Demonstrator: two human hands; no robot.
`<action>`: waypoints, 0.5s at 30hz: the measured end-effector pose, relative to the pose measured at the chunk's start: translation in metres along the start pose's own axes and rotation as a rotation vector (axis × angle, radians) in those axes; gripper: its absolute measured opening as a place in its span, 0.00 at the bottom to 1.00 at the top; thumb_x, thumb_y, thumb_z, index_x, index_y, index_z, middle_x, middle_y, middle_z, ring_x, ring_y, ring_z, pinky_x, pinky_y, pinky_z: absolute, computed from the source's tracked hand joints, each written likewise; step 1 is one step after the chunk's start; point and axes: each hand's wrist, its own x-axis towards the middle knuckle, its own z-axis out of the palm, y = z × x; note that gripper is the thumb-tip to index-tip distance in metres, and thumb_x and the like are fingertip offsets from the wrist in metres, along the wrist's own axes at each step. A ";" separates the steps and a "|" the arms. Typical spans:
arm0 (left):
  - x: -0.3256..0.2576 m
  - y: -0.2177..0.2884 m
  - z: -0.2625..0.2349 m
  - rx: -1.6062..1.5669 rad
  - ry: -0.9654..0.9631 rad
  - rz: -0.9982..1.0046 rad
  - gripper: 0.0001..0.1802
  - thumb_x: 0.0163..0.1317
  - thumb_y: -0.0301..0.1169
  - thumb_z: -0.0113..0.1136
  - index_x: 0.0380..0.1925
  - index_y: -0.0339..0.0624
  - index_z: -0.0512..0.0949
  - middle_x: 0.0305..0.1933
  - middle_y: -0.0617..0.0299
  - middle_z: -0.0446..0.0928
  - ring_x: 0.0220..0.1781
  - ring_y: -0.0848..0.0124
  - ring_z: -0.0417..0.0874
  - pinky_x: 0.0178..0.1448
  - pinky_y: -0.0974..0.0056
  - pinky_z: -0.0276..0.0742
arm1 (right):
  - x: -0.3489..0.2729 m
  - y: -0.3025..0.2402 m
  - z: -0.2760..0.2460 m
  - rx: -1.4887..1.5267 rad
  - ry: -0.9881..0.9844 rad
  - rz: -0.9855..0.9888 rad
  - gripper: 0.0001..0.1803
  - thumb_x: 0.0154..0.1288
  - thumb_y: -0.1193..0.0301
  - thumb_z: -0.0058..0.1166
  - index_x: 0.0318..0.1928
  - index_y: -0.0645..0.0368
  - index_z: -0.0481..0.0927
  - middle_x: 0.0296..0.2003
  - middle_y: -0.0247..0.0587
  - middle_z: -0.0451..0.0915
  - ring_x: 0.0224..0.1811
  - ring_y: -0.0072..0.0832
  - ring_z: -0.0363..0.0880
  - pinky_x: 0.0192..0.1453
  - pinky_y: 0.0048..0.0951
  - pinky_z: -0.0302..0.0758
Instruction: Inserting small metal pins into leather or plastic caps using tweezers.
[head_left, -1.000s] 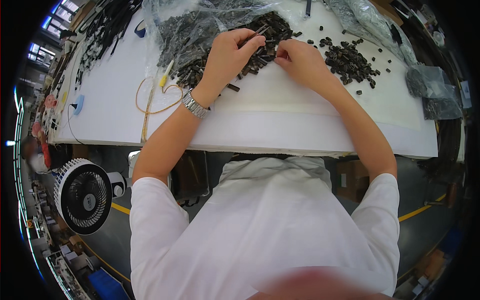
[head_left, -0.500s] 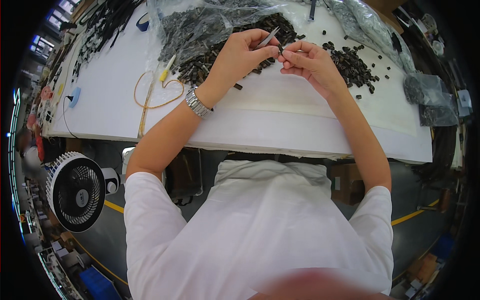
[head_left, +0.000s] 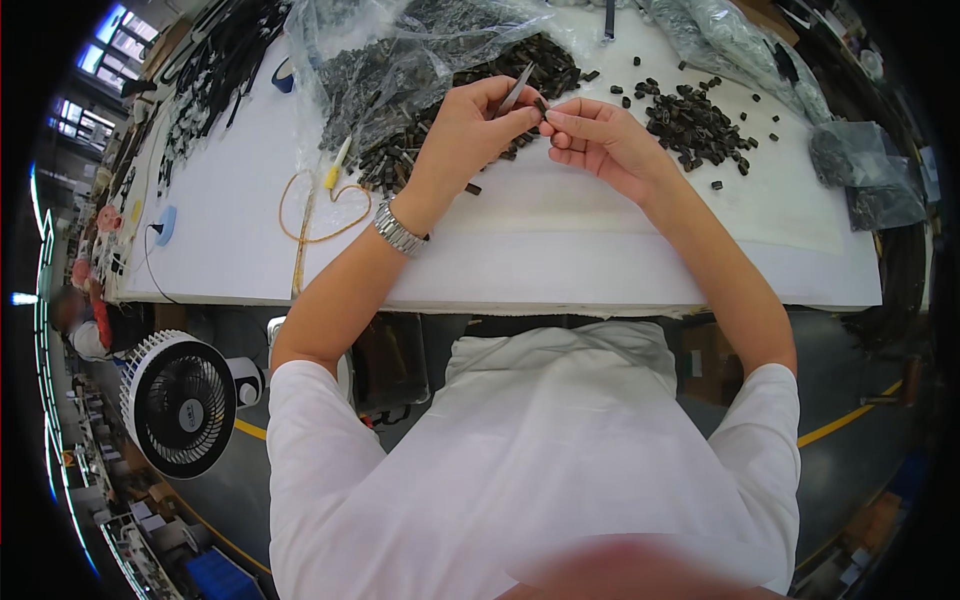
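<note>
Small black plastic piece (head_left: 541,104) sits pinched between both hands above the white table (head_left: 560,260). Left hand (head_left: 470,130) also grips one thin grey strip (head_left: 516,89); right hand (head_left: 598,140) pinches the piece. Two dark piles flank them; bare tabletop runs to the near edge.

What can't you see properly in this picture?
- Small black part, head view: too tiny to tell its shape, pinched between left hand and right hand.
- Grey strip: lower end hidden by left fingers.
- Clear bag: cut off by the top edge.
- Bottom edge: blurred pinkish patch.
</note>
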 end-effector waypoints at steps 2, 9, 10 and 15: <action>0.000 0.002 -0.001 -0.006 -0.014 0.015 0.13 0.72 0.31 0.69 0.50 0.35 0.84 0.24 0.75 0.74 0.20 0.88 0.63 0.23 0.74 0.53 | 0.000 0.000 0.001 0.025 0.019 0.029 0.08 0.76 0.71 0.65 0.48 0.61 0.84 0.43 0.38 0.89 0.40 0.20 0.86 0.54 0.30 0.88; -0.003 0.008 0.001 -0.058 -0.065 -0.020 0.13 0.71 0.32 0.70 0.50 0.35 0.84 0.25 0.75 0.75 0.21 0.88 0.63 0.24 0.74 0.53 | -0.007 0.000 0.000 0.073 0.015 0.048 0.08 0.76 0.70 0.64 0.48 0.62 0.85 0.43 0.36 0.89 0.39 0.17 0.85 0.54 0.27 0.87; -0.002 0.008 0.000 -0.059 -0.064 -0.016 0.13 0.71 0.32 0.70 0.50 0.35 0.84 0.25 0.75 0.75 0.21 0.88 0.63 0.24 0.74 0.53 | -0.006 -0.001 0.001 0.059 0.022 0.060 0.08 0.76 0.70 0.64 0.48 0.62 0.85 0.43 0.35 0.89 0.39 0.17 0.85 0.54 0.26 0.87; 0.000 -0.002 0.001 0.058 -0.027 0.050 0.12 0.71 0.32 0.70 0.48 0.36 0.87 0.27 0.76 0.76 0.21 0.88 0.63 0.24 0.75 0.53 | -0.006 -0.001 -0.001 -0.003 0.028 0.087 0.08 0.77 0.70 0.63 0.49 0.62 0.84 0.43 0.34 0.88 0.38 0.16 0.85 0.52 0.25 0.87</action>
